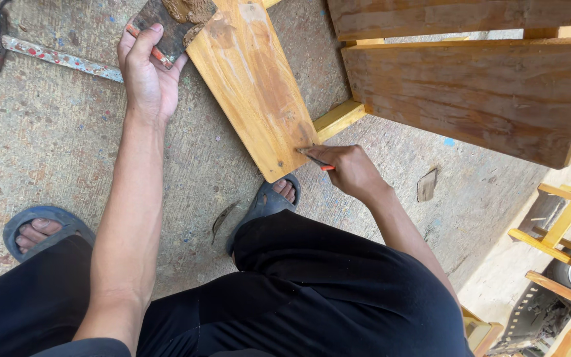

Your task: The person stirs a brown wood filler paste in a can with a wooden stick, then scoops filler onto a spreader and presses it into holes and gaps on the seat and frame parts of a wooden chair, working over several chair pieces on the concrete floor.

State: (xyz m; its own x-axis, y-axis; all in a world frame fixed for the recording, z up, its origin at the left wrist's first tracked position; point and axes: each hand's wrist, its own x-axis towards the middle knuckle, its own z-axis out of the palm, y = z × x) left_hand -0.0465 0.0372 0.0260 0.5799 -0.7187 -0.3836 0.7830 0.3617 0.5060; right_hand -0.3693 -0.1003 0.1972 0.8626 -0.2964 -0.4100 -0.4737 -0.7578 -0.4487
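Lying tilted on the concrete floor (61, 152), the plank (252, 86) runs from the top of the view down to a corner near the person's right foot. Right hand (348, 170) is closed around a small blade (312, 157) with an orange handle, its tip touching the plank's lower edge. Left hand (145, 69) grips a flat board (170, 26) loaded with brown putty (190, 9), just beside the plank's upper left edge. A hammer (28, 47) lies near the left hand. Stained wooden furniture (484, 92) stands to the right.
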